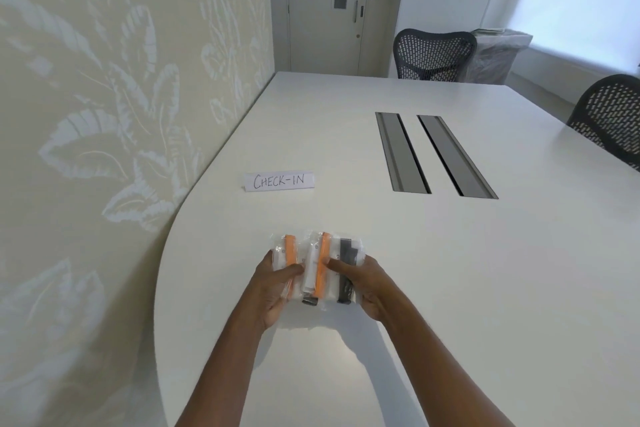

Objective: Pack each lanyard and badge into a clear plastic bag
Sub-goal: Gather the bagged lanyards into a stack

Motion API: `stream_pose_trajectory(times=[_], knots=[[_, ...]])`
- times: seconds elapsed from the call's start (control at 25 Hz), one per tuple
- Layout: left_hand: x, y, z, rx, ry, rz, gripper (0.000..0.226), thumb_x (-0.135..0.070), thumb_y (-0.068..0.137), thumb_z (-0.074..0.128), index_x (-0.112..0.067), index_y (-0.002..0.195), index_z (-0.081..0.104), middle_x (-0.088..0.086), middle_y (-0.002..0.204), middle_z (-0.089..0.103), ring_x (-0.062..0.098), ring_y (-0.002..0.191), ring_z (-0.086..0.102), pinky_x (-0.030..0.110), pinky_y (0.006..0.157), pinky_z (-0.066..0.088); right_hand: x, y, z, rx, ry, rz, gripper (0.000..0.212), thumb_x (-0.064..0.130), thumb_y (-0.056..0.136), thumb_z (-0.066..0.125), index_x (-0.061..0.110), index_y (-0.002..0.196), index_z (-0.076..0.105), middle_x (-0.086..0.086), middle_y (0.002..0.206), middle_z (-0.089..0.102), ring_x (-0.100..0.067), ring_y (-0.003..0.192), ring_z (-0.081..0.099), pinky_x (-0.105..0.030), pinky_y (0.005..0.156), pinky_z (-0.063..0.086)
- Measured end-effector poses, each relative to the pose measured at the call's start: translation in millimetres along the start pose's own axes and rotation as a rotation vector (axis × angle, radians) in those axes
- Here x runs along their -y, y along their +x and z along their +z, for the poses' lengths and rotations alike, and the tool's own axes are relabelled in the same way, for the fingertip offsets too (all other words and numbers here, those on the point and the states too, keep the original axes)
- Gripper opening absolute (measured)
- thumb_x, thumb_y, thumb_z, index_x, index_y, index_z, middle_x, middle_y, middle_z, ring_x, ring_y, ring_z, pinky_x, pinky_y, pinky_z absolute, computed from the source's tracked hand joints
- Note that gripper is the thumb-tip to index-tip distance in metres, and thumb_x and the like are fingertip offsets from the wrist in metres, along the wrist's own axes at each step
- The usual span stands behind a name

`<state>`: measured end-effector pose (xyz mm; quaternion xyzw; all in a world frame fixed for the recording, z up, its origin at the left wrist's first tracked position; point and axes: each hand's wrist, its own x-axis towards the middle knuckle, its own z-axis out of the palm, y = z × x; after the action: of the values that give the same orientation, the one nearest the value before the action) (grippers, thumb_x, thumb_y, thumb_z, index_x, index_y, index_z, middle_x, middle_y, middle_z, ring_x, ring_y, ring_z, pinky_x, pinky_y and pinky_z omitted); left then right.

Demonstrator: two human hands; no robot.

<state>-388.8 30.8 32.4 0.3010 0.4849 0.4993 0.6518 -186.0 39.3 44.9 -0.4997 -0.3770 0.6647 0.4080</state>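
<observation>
So you've got a little bunch of clear plastic bags (334, 253) held between both hands, just above the near, rounded end of the white table (450, 270). Your left hand (273, 288) grips the left side, thumb across the front, and your right hand (367, 288) does the same on the right. Inside the bags there's an orange lanyard (291, 251) on the left, a second orange lanyard (322, 263) in the middle beside a white strip (310, 270), and a black lanyard (347, 260) on the right. Can't tell exactly how many bags. The CHECK-IN card (279, 181) stands further back.
</observation>
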Motion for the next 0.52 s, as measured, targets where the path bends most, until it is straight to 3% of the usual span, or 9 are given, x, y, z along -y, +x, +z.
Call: stream_pose_trajectory(times=[0.2,0.4,0.52], knots=[[-19.5,36.6,-21.0,-0.2,0.042,0.074,0.043,0.0,0.088,0.078,-0.012,0.127,0.068,0.02,0.119,0.076,0.039,0.11,0.072,0.058,0.101,0.057,10.6,48.2,39.3,-0.076,-0.01,0.046,0.045,0.015,0.072,0.097,0.014,0.112,0.076,-0.009,0.098,0.083,-0.024,0.085,0.082,-0.042,0.065,0.065],[-39.0,78.9,-39.2,-0.226,-0.02,0.043,0.033,0.001,0.089,0.075,-0.005,0.122,0.072,0.024,0.111,0.077,0.034,0.097,0.072,0.045,0.089,0.056,28.0,103.0,53.0,-0.078,-0.012,0.084,0.042,0.011,0.074,0.095,0.009,0.111,0.075,-0.012,0.1,0.082,-0.027,0.088,0.081,-0.042,0.067,0.064],[-50.4,105.5,-43.4,-0.224,-0.02,0.055,0.034,0.0,0.09,0.074,-0.011,0.122,0.07,0.017,0.11,0.078,0.03,0.098,0.073,0.037,0.081,0.056,38.2,139.5,60.4,-0.117,-0.048,0.105,0.04,0.011,0.072,0.096,0.008,0.106,0.074,-0.009,0.088,0.083,-0.023,0.076,0.081,-0.039,0.059,0.064]])
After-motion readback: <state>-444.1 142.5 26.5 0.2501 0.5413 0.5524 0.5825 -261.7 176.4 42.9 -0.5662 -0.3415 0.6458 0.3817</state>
